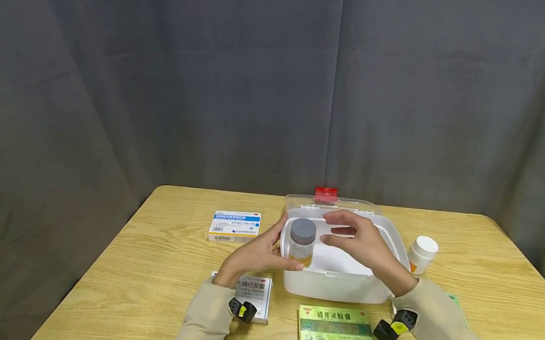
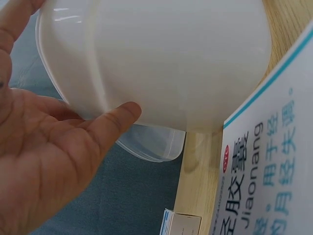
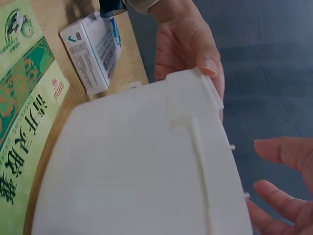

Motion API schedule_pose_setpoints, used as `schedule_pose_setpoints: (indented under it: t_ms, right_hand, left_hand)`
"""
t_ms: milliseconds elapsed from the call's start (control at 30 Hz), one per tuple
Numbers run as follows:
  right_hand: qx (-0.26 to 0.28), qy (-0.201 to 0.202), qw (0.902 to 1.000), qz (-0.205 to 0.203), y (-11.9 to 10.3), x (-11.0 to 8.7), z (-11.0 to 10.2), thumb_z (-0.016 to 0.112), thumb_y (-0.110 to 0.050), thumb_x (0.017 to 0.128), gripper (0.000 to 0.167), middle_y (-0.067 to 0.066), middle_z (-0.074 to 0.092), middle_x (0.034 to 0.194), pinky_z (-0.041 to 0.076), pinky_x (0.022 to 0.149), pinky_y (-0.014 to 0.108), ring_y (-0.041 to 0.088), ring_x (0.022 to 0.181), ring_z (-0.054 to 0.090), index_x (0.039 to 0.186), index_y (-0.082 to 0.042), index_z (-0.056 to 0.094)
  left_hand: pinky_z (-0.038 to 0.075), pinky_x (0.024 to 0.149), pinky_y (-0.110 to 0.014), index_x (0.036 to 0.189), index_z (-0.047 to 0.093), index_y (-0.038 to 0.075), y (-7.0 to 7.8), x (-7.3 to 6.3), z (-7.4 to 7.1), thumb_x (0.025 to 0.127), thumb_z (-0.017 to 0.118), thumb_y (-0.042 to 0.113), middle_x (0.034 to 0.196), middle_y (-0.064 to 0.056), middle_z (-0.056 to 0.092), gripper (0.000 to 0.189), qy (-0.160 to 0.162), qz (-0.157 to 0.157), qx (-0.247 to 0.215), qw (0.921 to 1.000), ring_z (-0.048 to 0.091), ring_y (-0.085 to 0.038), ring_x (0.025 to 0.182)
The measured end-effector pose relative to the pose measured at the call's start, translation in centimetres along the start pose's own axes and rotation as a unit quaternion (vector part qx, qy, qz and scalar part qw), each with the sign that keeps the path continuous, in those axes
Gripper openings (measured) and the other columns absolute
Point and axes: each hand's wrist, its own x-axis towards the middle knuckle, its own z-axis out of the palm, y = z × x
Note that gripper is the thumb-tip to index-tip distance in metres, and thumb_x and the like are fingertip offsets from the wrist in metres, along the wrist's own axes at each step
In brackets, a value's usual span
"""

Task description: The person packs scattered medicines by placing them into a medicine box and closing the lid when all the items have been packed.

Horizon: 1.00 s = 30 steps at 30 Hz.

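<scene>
A white plastic box, with its clear lid swung back, stands on the table. Inside its left end is an upright medicine bottle with a grey cap. My left hand holds the box around its left end, the thumb on the outer wall near the front corner, as the left wrist view shows. Over the box's inside hovers my right hand, fingers spread and apart from the bottle, holding nothing. In the right wrist view its fingers are near the box's rim.
A blue-and-white medicine box lies back left. Another white medicine box is under my left wrist. Nearest me lies a green medicine box. A white bottle stands right of the box. My right forearm partly covers another green item.
</scene>
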Motion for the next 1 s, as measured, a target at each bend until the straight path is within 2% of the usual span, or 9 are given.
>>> schedule_pose_setpoints:
  t_ms: [167,367,600,767,833,1000]
  right_hand:
    - [-0.01,0.015,0.9996,-0.02,0.3,-0.8,-0.7,0.079,-0.019,0.083,0.046,0.015,0.063,0.119,0.055,0.081,0.036,0.032,0.104,0.063,0.123,-0.003,0.062]
    - [0.001,0.022,0.999,-0.04,0.3,-1.6,-1.7,0.077,-0.017,0.084,0.046,0.014,0.063,0.12,0.054,0.081,0.03,0.033,0.107,0.062,0.124,-0.004,0.061]
    - [0.001,0.025,0.9968,-0.077,0.7,-2.5,-2.4,0.075,-0.015,0.087,0.045,0.01,0.062,0.122,0.05,0.089,0.028,0.03,0.111,0.059,0.127,-0.004,0.06]
    - [-0.02,0.036,0.9956,-0.084,1.2,-3.1,-3.1,0.075,-0.017,0.087,0.044,0.005,0.062,0.122,0.049,0.091,0.029,0.018,0.109,0.06,0.128,-0.008,0.06]
    - [-0.028,0.045,0.995,-0.085,1.3,-3.3,-3.4,0.074,-0.017,0.088,0.043,0.005,0.062,0.123,0.048,0.091,0.025,0.012,0.108,0.059,0.127,-0.008,0.06]
    - [-0.052,0.082,0.9904,-0.099,1.6,-3.7,-4.4,0.074,-0.015,0.088,0.041,0.005,0.062,0.122,0.046,0.089,0.017,0.01,0.108,0.058,0.126,-0.009,0.061]
  left_hand:
    - [0.026,0.11,-0.048,0.157,0.0,0.023,-0.1,0.0,0.1,0.078,0.08,0.001,0.154,-0.004,0.025,0.115,0.001,0.004,0.01,0.9999,0.032,-0.022,0.137]
    - [0.026,0.11,-0.048,0.157,0.0,0.024,0.0,0.0,0.1,0.079,0.08,0.004,0.155,-0.004,0.024,0.114,0.005,-0.008,0.017,0.9998,0.031,-0.022,0.137]
    - [0.027,0.11,-0.047,0.157,-0.002,0.023,-0.2,-0.2,0.1,0.079,0.081,0.008,0.156,-0.006,0.023,0.115,0.007,-0.008,0.028,0.9996,0.029,-0.023,0.138]
    - [0.03,0.109,-0.044,0.157,-0.002,0.023,-0.3,-0.4,0.1,0.079,0.081,0.007,0.154,-0.005,0.027,0.115,0.011,-0.006,0.037,0.9992,0.032,-0.021,0.137]
    - [0.03,0.109,-0.042,0.157,-0.001,0.024,-0.2,-0.5,0.1,0.078,0.082,0.007,0.153,-0.004,0.028,0.115,0.012,-0.005,0.038,0.9992,0.032,-0.02,0.137]
    - [0.03,0.109,-0.042,0.157,-0.002,0.023,0.0,-0.4,0.0,0.079,0.081,0.006,0.154,-0.006,0.025,0.115,0.008,-0.002,0.028,0.9996,0.031,-0.021,0.137]
